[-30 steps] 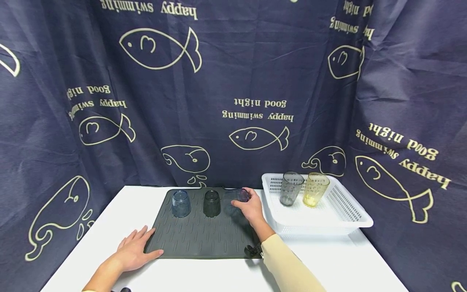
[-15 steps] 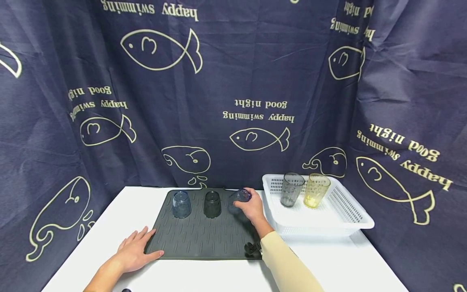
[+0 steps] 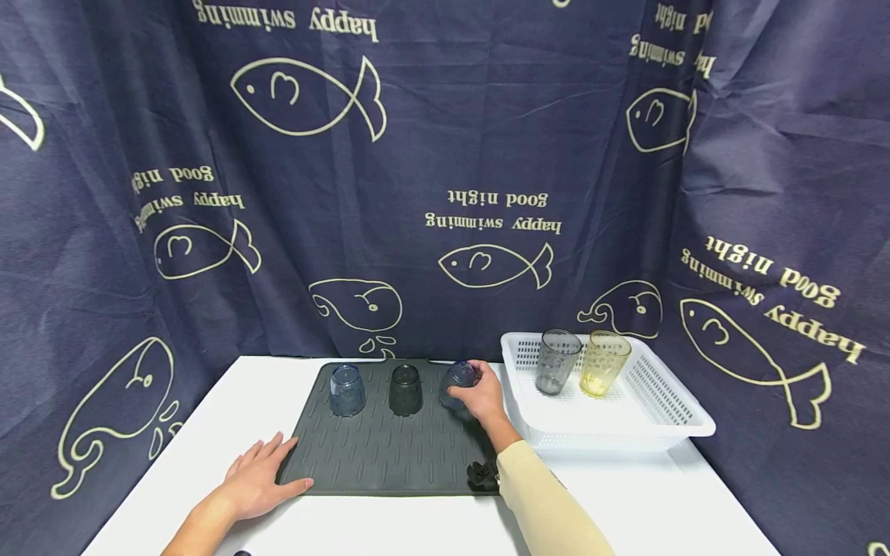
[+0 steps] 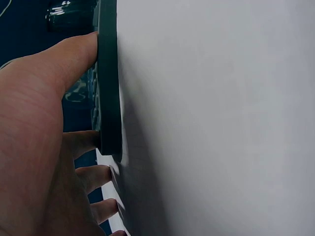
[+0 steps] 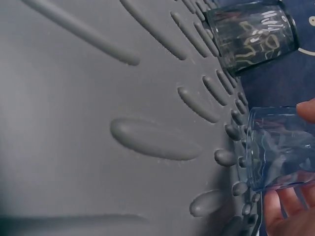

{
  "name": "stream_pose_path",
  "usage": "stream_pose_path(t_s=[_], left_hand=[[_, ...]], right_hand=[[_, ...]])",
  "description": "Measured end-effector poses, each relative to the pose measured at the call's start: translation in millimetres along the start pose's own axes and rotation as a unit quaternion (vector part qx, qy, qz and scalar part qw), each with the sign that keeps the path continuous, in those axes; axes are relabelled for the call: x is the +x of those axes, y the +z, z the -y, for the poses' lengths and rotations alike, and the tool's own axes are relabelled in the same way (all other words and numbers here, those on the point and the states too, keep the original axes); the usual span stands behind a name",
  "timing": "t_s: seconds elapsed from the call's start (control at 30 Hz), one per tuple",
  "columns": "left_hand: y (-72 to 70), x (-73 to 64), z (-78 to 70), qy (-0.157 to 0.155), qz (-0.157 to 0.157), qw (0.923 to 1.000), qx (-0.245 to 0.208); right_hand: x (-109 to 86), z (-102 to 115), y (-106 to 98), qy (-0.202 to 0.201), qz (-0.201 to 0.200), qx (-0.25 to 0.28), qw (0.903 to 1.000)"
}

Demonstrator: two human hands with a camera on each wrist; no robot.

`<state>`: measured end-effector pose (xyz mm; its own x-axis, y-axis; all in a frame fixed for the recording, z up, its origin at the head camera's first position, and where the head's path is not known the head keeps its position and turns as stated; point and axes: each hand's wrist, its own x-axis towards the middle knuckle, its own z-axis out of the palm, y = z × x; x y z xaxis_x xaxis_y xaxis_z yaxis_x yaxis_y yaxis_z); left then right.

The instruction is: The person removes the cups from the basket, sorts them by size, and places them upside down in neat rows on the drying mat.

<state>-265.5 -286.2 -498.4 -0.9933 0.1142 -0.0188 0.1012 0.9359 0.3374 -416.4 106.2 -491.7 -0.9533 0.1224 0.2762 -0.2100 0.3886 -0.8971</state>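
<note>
While my right hand [image 3: 483,398] is gripping a clear blue glass tumbler [image 3: 453,380], mouth-down at the right rear of the ribbed dark-grey mat [image 3: 375,455], my left hand [image 3: 257,480] is resting, fingers spread, at the mat's near left corner. Through the cameras I am seeing a black glass tumbler [image 3: 405,392] and a second blue glass tumbler [image 3: 347,392] standing inverted alongside, while see-through grey [image 3: 557,363] and yellow tumblers [image 3: 605,364] are standing in the white plastic basket [image 3: 591,439].

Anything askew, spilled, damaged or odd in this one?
Only the surrounding curtain stands out: its lettering is upside down, perhaps hung wrong way up. No spill or damage shows on the mat or the blue glass in the right hand.
</note>
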Motion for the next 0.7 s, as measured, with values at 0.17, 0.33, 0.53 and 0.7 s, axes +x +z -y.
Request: stream_pose_path(t_s=[0.17,0.33,0.53,0.7], left_hand=[[1.5,0.7,1.0,0.001,-0.003,1.0000,0.004],[1.2,1.1,-0.5,0.000,-0.006,1.0000,-0.002],[1.0,1.6,0.2,-0.003,-0.003,1.0000,-0.003],[2.3,2.2,1.6,-0.004,-0.001,1.0000,-0.001]], right_hand=[[0.9,-2.7,-0.1,0.000,0.004,-0.012,0.9999],[2.1,-5.6,-0.2,-0.007,0.009,-0.029,0.9995],[1.0,-5.8,-1.7,-0.014,0.021,-0.031,0.9992],[-0.9,-5.9,-1.2,-0.013,0.023,-0.027,0.9993]])
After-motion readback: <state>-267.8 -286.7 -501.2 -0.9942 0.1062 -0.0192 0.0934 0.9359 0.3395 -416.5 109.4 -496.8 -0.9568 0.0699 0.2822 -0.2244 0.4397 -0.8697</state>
